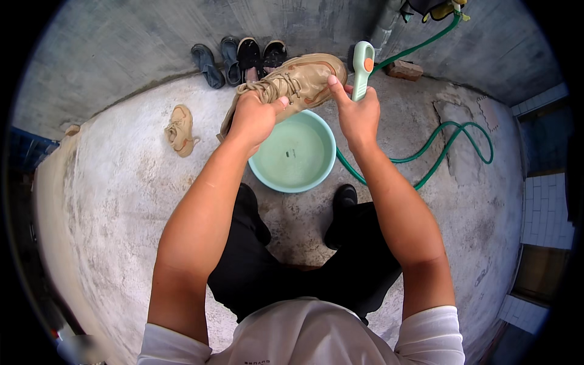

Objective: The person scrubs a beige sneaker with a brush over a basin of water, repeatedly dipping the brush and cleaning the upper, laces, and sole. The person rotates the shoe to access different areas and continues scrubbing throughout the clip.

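A tan lace-up shoe point(315, 75) with brown trim is held up in front of me, toe pointing right. My left hand point(255, 116) grips it around the ankle opening, thumb by the laces. Between the fingers and palm of my right hand point(358, 112) is a pale green brush point(360, 84) with an orange button, its handle upright. The right thumb touches the shoe near its toe; dark bristles show partly behind the brush. Beneath the shoe stands a light green plastic basin point(292, 187) with clear-looking liquid in it. The matching tan shoe point(180, 130) lies on the concrete at the left.
Several dark shoes point(237, 61) line the foot of the wall. A green hose point(429, 164) loops over the floor at the right and runs up the wall. Beside it lies a brick point(404, 70). My black shoes point(344, 198) flank the basin.
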`<control>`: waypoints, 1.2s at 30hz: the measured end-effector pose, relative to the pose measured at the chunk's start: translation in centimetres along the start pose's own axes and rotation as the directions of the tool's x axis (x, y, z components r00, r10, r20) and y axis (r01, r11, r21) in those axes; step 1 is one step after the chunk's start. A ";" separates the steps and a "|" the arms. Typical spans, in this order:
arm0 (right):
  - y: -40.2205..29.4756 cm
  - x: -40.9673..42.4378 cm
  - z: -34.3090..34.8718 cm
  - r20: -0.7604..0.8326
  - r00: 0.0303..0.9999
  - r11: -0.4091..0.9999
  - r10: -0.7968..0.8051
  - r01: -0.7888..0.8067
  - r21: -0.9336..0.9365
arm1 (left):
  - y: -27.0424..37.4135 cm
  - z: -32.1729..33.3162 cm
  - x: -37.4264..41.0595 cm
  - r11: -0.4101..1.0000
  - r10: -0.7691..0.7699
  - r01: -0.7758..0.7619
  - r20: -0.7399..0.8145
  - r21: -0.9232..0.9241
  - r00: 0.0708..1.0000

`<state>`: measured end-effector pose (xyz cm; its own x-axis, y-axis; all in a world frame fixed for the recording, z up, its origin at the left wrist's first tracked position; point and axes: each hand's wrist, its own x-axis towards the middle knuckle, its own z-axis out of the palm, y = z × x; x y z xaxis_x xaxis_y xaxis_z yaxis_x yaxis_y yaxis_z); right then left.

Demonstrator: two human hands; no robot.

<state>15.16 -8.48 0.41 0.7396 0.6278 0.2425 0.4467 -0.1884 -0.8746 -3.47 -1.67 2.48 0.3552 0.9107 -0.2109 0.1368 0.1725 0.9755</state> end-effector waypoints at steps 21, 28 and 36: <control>-1.1 -0.3 -0.1 0.121 0.920 0.717 0.373 -0.369 0.591 | -0.3 -1.7 0.7 0.770 -0.027 0.150 0.205 -0.619 0.978; -0.3 0.7 -1.0 -0.097 0.981 0.974 0.166 -0.148 0.172 | 0.5 -1.3 -0.2 0.824 0.048 0.064 0.182 -0.563 0.982; -3.7 -1.9 -0.5 0.221 0.909 0.889 -0.354 0.254 0.380 | 0.0 -0.4 -0.3 0.866 0.030 0.083 0.216 -0.494 0.976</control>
<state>12.38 -9.33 3.43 0.4030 0.8039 0.4374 0.3943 0.2788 -0.8757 -3.91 -1.82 2.60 0.5509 0.8126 -0.1902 -0.3089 0.4103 0.8580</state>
